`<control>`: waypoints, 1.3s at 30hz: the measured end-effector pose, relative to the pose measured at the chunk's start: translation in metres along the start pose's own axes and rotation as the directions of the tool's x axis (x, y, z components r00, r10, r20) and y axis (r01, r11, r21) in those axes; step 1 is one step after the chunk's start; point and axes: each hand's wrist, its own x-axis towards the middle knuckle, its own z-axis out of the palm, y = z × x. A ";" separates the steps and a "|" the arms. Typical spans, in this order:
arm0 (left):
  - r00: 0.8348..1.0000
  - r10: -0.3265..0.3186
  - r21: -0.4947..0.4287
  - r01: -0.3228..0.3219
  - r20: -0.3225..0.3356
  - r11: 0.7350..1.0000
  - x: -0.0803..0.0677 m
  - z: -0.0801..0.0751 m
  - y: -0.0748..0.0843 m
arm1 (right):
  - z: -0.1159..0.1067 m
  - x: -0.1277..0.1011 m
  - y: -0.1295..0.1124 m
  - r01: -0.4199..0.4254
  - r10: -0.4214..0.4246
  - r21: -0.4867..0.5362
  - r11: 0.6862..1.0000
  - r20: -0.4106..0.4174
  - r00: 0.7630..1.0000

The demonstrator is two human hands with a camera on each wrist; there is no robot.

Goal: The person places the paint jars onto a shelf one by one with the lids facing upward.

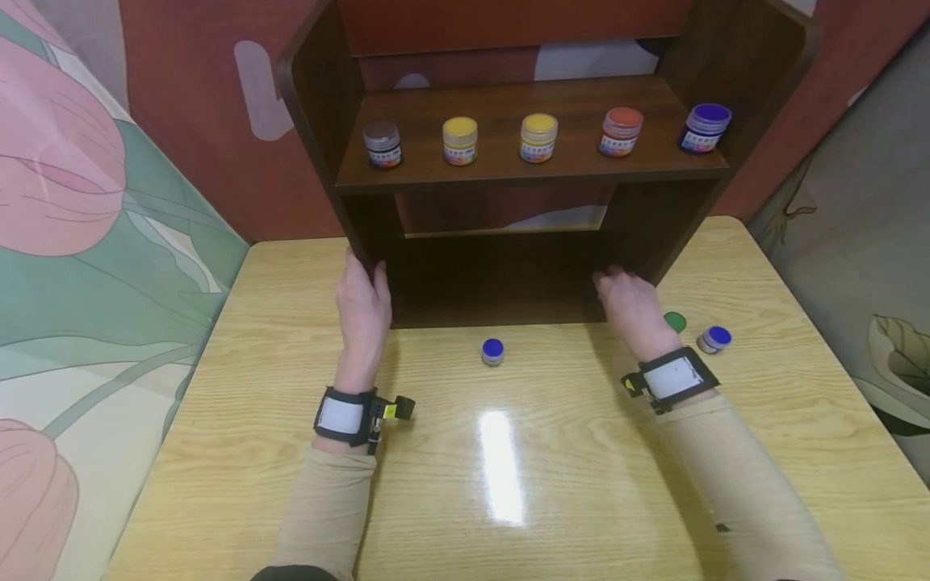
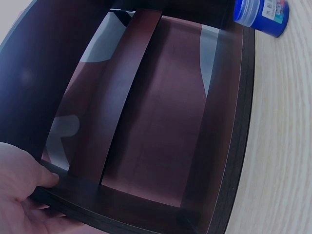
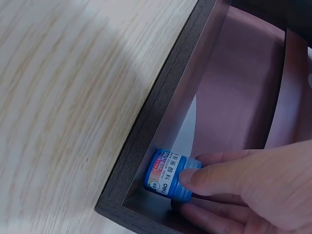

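A dark brown wooden shelf unit (image 1: 508, 173) stands at the back of a light wooden table (image 1: 465, 500). My left hand (image 1: 363, 303) holds its left side wall; in the left wrist view the thumb (image 2: 48, 178) lies inside the panel and the fingers outside. My right hand (image 1: 626, 297) reaches into the lower compartment's right corner. There, in the right wrist view, its fingers (image 3: 229, 175) pinch a small blue paint jar (image 3: 168, 178) that lies on its side against the shelf's floor (image 3: 229, 97). The head view hides that jar behind the hand.
Several paint jars line the upper shelf: dark (image 1: 382, 144), two yellow (image 1: 460, 140), red (image 1: 621, 131), purple-blue (image 1: 705, 127). On the table are a blue jar (image 1: 492, 351) in front of the shelf, a green one (image 1: 675, 321) and a blue one (image 1: 714, 339) at right.
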 end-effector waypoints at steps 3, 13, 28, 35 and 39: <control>1.000 -0.003 0.004 0.003 0.003 1.000 0.000 0.000 0.000 | 0.000 0.000 0.000 0.001 -0.001 -0.004 1.000 0.003 1.000; 1.000 0.004 -0.001 -0.004 -0.012 1.000 0.000 0.000 0.000 | -0.001 -0.001 0.000 0.013 -0.013 -0.004 1.000 0.005 1.000; 1.000 0.006 0.003 -0.006 -0.007 1.000 0.000 0.000 0.000 | -0.011 -0.001 -0.014 0.036 -0.036 -0.003 0.999 -0.078 0.996; 1.000 0.008 -0.009 -0.008 -0.006 1.000 0.000 -0.001 0.000 | -0.015 0.002 -0.032 0.081 -0.071 0.087 0.993 -0.111 0.991; 1.000 0.006 -0.004 -0.006 -0.008 1.000 0.000 -0.001 0.001 | -0.015 0.000 -0.045 0.108 -0.089 0.167 0.980 -0.120 0.989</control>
